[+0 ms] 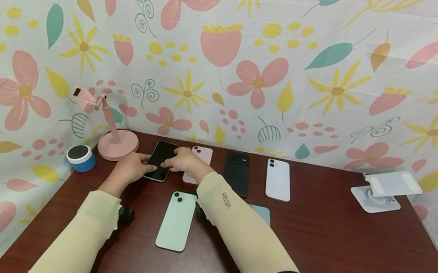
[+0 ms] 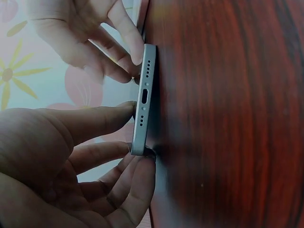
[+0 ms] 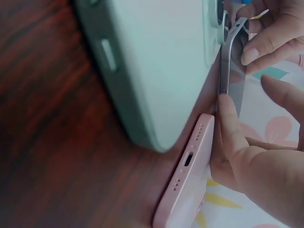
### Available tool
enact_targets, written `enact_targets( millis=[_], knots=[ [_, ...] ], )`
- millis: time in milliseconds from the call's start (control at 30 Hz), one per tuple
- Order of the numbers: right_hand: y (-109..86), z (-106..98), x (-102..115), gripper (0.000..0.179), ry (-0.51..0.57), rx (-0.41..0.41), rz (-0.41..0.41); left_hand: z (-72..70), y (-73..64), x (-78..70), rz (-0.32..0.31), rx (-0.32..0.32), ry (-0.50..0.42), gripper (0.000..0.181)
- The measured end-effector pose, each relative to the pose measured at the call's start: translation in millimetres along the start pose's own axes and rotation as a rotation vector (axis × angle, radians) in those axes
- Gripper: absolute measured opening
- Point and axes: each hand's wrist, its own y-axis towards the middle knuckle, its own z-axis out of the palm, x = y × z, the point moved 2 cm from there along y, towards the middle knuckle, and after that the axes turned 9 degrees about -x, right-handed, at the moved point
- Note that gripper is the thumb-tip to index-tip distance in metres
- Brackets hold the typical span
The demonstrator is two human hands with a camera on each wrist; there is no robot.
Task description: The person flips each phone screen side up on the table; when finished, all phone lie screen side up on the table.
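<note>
A black-screened phone (image 1: 163,150) with a silver frame lies face up at the back left of the table. My left hand (image 1: 129,170) grips its left side; in the left wrist view the thumb (image 2: 114,119) lies over the screen and the fingers curl at the lower edge. From the other side my right hand (image 1: 189,163) reaches in. A fingertip (image 3: 226,102) touches the phone's silver side in the right wrist view, while another finger stretches out above it. The pink phone (image 1: 205,156) lies back up, partly under the right hand.
A mint-green phone (image 1: 177,220) lies in front. A black phone (image 1: 236,172) and a white phone (image 1: 278,179) lie right, with a light-blue thing (image 1: 263,212) partly behind the right sleeve. A pink stand (image 1: 119,144) and blue jar (image 1: 82,160) stand left; a white stand (image 1: 376,199), far right.
</note>
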Motion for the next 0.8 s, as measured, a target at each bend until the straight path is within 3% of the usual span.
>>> enact_targets(
  millis=[800],
  knots=[
    [0.6, -0.8, -0.7, 0.078, 0.015, 0.005, -0.004, 5.5, 9.5, 3.9, 0.014, -0.015, -0.011, 0.06]
  ],
)
